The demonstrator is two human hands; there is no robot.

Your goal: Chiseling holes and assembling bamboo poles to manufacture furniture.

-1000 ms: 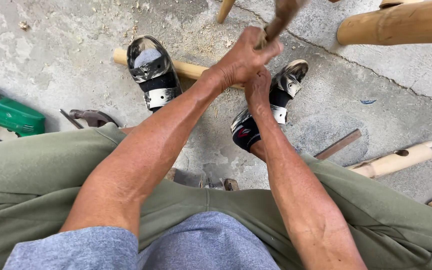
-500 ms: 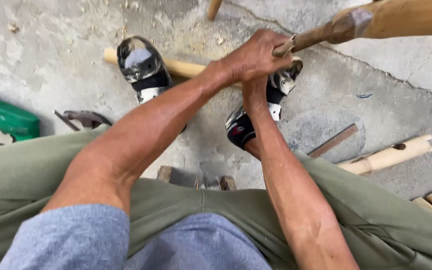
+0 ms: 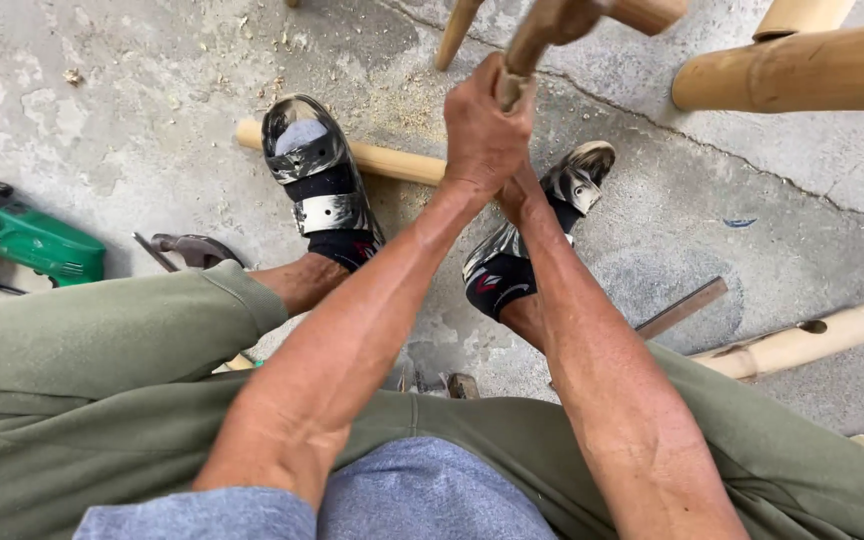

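Gripping wooden handle (image 3: 542,40), left hand (image 3: 482,125) fingers clenched, right hand (image 3: 520,190) beneath, grip hidden.

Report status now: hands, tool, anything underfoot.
Left hand clamped on wooden handle, right hand beneath it, grip hidden. Bamboo pole pinned under both sandals. Green drill lies aside, left.

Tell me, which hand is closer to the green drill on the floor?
Left. The left hand grips the wooden handle, on the side toward the green drill. The right hand sits behind it, slightly farther. Both are far from the drill.
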